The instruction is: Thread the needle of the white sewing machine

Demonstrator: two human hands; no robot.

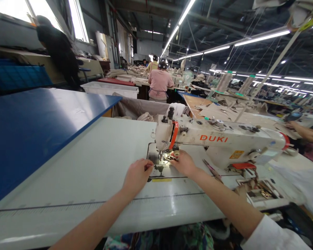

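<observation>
A white sewing machine [214, 139] with orange lettering stands on the pale table [94, 156]. My left hand [137, 175] rests at the left front of the metal needle plate [153, 156], thumb and fingertips pinched together; anything between them is too small to make out. On the other side of the needle, my right hand [184, 164] reaches in with its fingers closed by the lit presser foot [161, 157]. Small shiny metal shows at those fingertips, but I cannot tell whether it is held or part of the machine. Scissors [212, 170] lie right of my right hand.
An open box [267, 196] with small metal parts sits at the right. A blue table [41, 128] adjoins at the left. Behind the machine are a fabric-lined bin [135, 107] and a white tub [111, 89]. Co-workers are farther back; another person's arm [305, 133] reaches in at right.
</observation>
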